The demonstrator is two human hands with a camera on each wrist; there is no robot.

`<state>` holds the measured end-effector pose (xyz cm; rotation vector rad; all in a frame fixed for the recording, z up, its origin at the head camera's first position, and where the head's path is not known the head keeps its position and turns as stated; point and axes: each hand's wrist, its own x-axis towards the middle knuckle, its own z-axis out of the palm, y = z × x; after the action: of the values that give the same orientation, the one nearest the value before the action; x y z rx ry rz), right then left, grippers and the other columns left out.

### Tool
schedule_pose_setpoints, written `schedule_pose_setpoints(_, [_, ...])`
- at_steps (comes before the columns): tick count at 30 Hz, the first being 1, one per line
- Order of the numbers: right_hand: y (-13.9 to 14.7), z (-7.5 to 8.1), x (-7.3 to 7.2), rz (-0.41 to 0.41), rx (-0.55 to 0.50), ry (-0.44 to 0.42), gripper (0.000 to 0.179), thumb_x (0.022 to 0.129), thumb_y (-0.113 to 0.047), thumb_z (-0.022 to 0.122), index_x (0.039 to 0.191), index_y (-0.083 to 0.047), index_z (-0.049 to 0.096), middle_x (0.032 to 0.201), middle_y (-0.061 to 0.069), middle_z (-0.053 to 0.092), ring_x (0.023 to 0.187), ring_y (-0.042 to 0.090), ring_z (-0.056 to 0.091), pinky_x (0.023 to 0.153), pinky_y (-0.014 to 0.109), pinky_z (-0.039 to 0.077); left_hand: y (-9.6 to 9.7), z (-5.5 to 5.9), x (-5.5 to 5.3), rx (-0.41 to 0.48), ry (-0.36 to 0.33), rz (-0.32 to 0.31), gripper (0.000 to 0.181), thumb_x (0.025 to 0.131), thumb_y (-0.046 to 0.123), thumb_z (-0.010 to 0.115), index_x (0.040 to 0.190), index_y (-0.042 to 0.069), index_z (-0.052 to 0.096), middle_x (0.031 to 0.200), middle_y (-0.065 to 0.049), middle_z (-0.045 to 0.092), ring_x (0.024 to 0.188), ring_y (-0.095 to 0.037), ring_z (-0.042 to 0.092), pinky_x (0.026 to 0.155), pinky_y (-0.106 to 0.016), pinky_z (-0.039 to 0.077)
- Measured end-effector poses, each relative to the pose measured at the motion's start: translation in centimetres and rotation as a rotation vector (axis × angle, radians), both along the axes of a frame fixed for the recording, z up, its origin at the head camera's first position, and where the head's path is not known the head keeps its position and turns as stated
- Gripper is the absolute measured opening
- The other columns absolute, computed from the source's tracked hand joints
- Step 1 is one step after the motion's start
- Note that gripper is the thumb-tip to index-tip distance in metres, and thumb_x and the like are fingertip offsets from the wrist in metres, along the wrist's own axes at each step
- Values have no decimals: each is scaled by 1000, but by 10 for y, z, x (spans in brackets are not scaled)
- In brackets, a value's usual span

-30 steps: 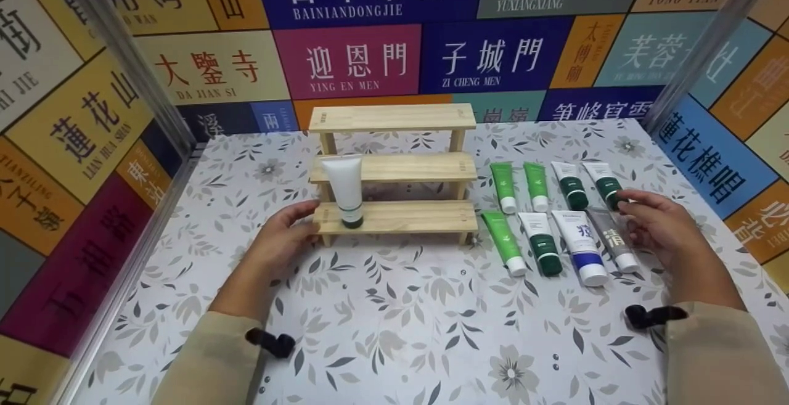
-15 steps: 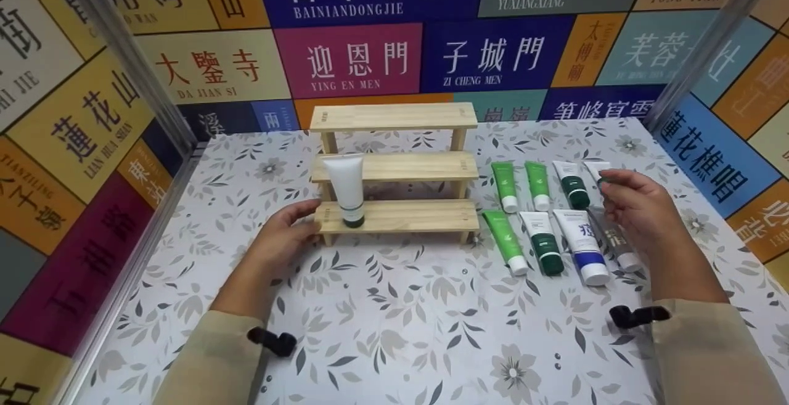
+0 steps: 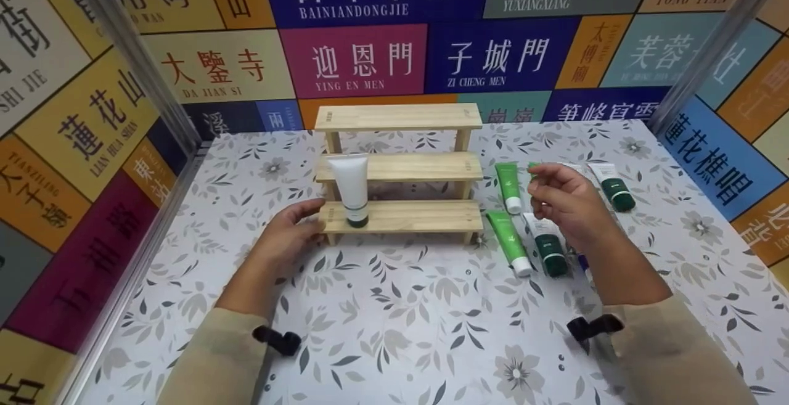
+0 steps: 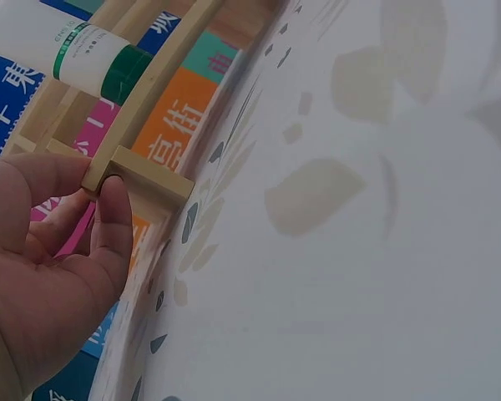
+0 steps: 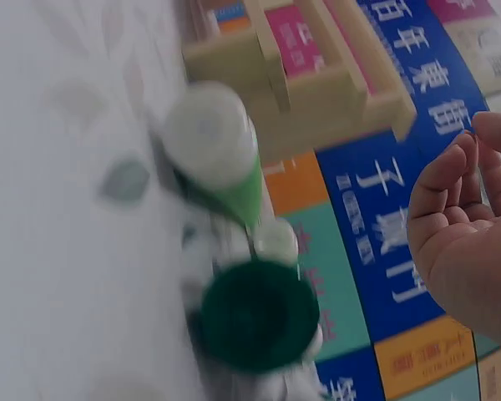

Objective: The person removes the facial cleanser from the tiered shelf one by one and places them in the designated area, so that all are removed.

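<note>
My left hand (image 3: 290, 229) grips the left end of the lowest step of a three-step wooden shelf (image 3: 419, 215), thumb and fingers pinching the board in the left wrist view. On that step a white tube (image 3: 350, 183) stands upright on its dark green cap. My right hand (image 3: 570, 204) hovers over the group of tubes at right, fingers loosely bent and holding nothing visible. Near it lie two green tubes, one farther back (image 3: 508, 186) and one nearer (image 3: 510, 245), and a white-and-dark-green tube (image 3: 548, 251). The hand and forearm hide several other tubes wholly or partly.
Another white-and-dark-green tube (image 3: 613, 188) lies at the far right of the group. A flower-patterned cloth (image 3: 394, 312) covers the table. Behind and at the sides rise panels with coloured signs (image 3: 357, 60).
My right hand has moved left across the tubes, from the far-right one towards the green ones, uncovering the back right tube. The left hand keeps its grip on the shelf.
</note>
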<state>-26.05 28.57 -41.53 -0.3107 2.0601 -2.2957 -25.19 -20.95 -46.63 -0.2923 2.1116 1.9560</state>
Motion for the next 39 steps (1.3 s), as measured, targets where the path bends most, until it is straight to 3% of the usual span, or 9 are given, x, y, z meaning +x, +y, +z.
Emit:
schedule_pose_setpoints(7, [-45,7,-1,34,63,12,23,103,-3,65,123,-15,69,96,-1,63,73,13,59,64,24,52,2,2,0,12,-20,10,52,103,6,62,154,17,56,162,-4,50,125,-20,65,100,-29,57])
schedule_pose_setpoints(17, [-101,11,-7,147,-1,35,30,100,-2,70,129,-3,64,97,0,64,76,15,62,66,25,53,7,3,0,54,-20,31,57,101,2,59,157,11,50,162,-10,46,120,-20,62,91,-25,57])
schedule_pose_setpoints(23, [-126,15,-8,181,-15,54,28,98,2,69,124,-10,68,96,1,65,80,15,68,69,26,58,7,5,0,63,-40,47,57,101,1,60,156,12,51,159,-9,48,121,-20,62,93,-27,56])
schedule_pose_setpoints(29, [-150,20,-9,224,-43,68,36,98,4,68,133,0,61,101,1,66,85,15,73,75,27,61,7,4,0,109,-55,50,60,100,0,61,158,13,50,155,-9,48,116,-19,62,90,-27,56])
schedule_pose_setpoints(35, [-170,24,-12,243,-44,88,34,98,3,70,128,-12,65,107,2,68,96,18,76,80,30,64,6,4,0,167,-80,69,61,99,-1,62,157,14,51,149,-7,51,118,-20,62,92,-28,57])
schedule_pose_setpoints(39, [-184,27,-15,242,-49,89,37,96,3,73,129,-12,65,109,2,70,100,20,75,83,32,64,6,3,-1,193,-83,78,62,98,-3,62,157,14,51,148,-6,52,120,-20,62,92,-28,57])
